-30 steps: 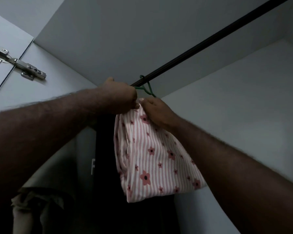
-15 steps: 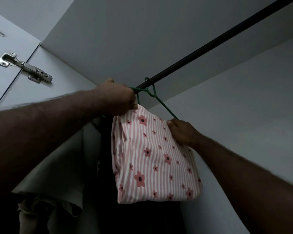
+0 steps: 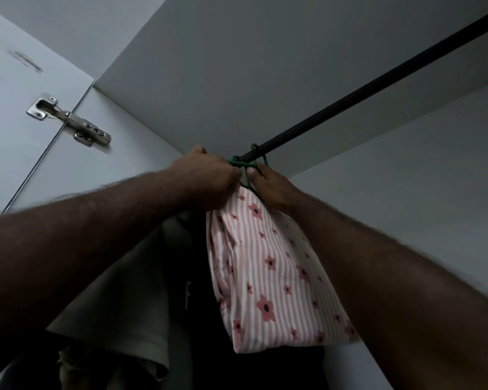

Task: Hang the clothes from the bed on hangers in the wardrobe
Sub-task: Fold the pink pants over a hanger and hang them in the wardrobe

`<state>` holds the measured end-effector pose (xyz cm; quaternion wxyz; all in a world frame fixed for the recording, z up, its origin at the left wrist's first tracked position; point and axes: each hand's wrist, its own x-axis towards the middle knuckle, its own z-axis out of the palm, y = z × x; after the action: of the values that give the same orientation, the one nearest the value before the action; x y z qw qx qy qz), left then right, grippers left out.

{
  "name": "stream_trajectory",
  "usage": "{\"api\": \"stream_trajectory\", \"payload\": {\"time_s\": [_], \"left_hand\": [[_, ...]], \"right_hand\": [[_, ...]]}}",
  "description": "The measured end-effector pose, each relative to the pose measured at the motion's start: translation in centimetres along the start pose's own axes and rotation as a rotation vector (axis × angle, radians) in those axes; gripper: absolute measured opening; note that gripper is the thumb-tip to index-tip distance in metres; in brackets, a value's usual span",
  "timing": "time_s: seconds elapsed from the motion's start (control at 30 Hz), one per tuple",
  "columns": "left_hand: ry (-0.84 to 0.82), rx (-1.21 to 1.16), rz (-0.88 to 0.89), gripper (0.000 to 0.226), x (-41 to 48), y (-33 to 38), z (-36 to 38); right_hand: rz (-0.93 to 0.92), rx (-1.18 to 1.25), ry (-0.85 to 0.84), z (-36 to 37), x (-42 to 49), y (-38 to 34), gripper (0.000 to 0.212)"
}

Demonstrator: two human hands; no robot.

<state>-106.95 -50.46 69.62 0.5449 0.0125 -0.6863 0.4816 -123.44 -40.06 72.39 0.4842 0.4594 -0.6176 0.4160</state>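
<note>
A pink-and-white striped cloth with red flowers hangs folded over a green hanger, whose hook sits on the dark wardrobe rail. My left hand grips the hanger's left side just below the rail. My right hand holds the hanger's right arm at the top of the cloth, thumb pointing up. Much of the hanger is hidden by both hands and the cloth.
A dark garment and a beige garment hang left of the striped cloth. The wardrobe door with a metal hinge is at the upper left. The rail runs up to the right along grey walls.
My right hand has moved from the cloth's right edge back up to the hanger near the rail. The left hand stays on the hanger. The view has tilted slightly.
</note>
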Motion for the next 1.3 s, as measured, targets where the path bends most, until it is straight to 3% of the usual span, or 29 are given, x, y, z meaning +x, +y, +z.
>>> {"api": "stream_trajectory", "payload": {"time_s": [0.1,0.27,0.33,0.4,0.47,0.57,0.7,0.8,1.0,1.13,1.3], "left_hand": [[-0.031,-0.015,-0.028,0.017,-0.6,-1.0,0.9],[-0.085,-0.008,-0.046,0.019,-1.7,-2.0,2.2],[-0.077,-0.011,-0.065,0.024,-2.2,-1.9,2.4],[-0.070,-0.029,-0.062,0.037,-2.8,-1.1,2.6],[-0.055,-0.030,0.018,0.051,-3.2,0.3,2.7],[-0.159,-0.063,0.166,0.063,-4.2,3.3,2.8],[-0.291,-0.055,0.214,0.076,-5.2,6.0,3.0],[-0.348,-0.045,0.232,0.082,-6.4,7.5,3.7],[-0.467,-0.051,0.290,0.085,-10.2,9.7,4.3],[-0.490,-0.071,0.329,0.081,-11.9,10.5,3.8],[-0.507,-0.134,0.357,0.071,-13.4,11.5,2.8]], "right_hand": [[0.025,-0.020,-0.076,1.3,0.9,0.0,0.058],[0.069,0.013,-0.123,3.0,1.3,0.1,0.098],[0.043,0.022,-0.063,3.6,-0.1,-0.1,0.089],[0.000,0.024,-0.014,4.6,-2.4,0.7,0.066],[-0.043,0.033,0.012,5.5,-5.3,1.9,0.056],[-0.065,0.092,0.031,6.6,-9.4,3.5,0.063],[0.093,0.013,-0.001,7.2,-13.4,5.7,0.079],[0.176,-0.021,-0.027,7.6,-16.2,7.4,0.069],[0.331,0.079,-0.102,8.7,-20.7,8.5,0.085],[0.325,0.087,-0.192,8.6,-22.9,7.5,0.067],[0.443,-0.073,-0.327,6.9,-24.3,5.7,0.056]]}}
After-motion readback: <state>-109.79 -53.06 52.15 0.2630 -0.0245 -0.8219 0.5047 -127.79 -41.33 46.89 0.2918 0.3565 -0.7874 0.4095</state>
